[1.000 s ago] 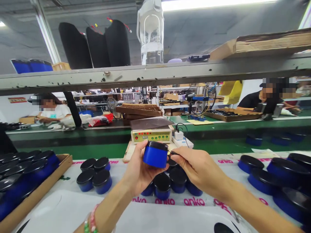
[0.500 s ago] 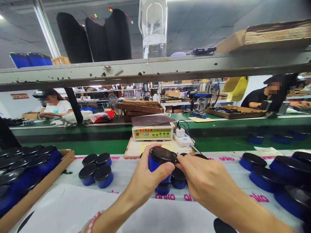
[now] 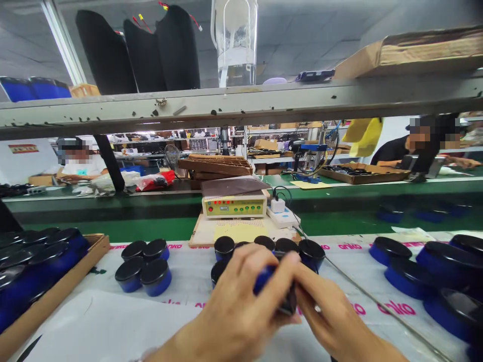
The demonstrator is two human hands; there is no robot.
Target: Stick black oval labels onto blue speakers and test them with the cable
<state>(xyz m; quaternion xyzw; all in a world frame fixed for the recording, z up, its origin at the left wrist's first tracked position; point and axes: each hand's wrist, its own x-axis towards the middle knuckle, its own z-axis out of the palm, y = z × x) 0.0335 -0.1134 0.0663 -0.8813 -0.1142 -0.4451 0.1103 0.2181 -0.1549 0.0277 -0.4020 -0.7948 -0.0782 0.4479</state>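
Near the middle, my left hand (image 3: 245, 301) grips a round blue case with a black top (image 3: 266, 277), now tipped over and mostly covered by fingers. My right hand (image 3: 328, 311) is closed against the case's right side. A small whitish bit shows between its fingers, too small to name. Behind both hands stand several more blue cases with black tops (image 3: 225, 246), partly hidden. A grey cable (image 3: 381, 303) runs past my right hand toward the bottom right corner.
A cardboard tray (image 3: 81, 266) with several cases stands at left. Other cases (image 3: 155, 276) are grouped left and right (image 3: 411, 274). Ahead sit a tester box with lights (image 3: 234, 207) and a power strip (image 3: 284, 217). A metal shelf (image 3: 211, 103) crosses above. Two people sit beyond.
The case has been tipped and brought lower and nearer, with both hands closing in around it. The grey cable now stretches to the bottom right. The view has shifted slightly.
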